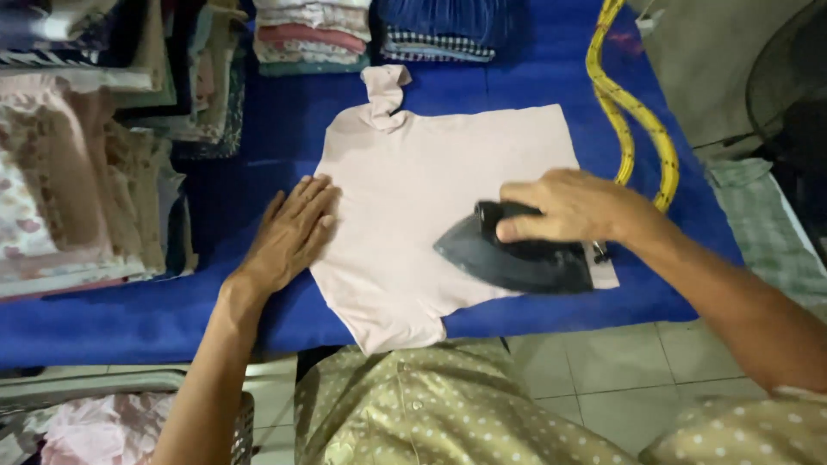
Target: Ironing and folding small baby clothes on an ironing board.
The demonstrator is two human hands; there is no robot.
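A small pale pink shirt [422, 185] lies flat on the blue ironing surface [121, 319]. My right hand [564, 205] grips the handle of a dark iron [517, 257] that rests on the shirt's right lower part, its tip pointing left. My left hand [291, 231] lies flat with fingers together, pressing the shirt's left edge where it meets the blue cloth.
Stacks of folded clothes [77, 172] fill the left side, and more folded piles [314, 34] sit at the back. A yellow braided cord [633, 112] runs along the right. A checked cloth [762, 232] lies at the far right. Tiled floor [603, 379] shows below.
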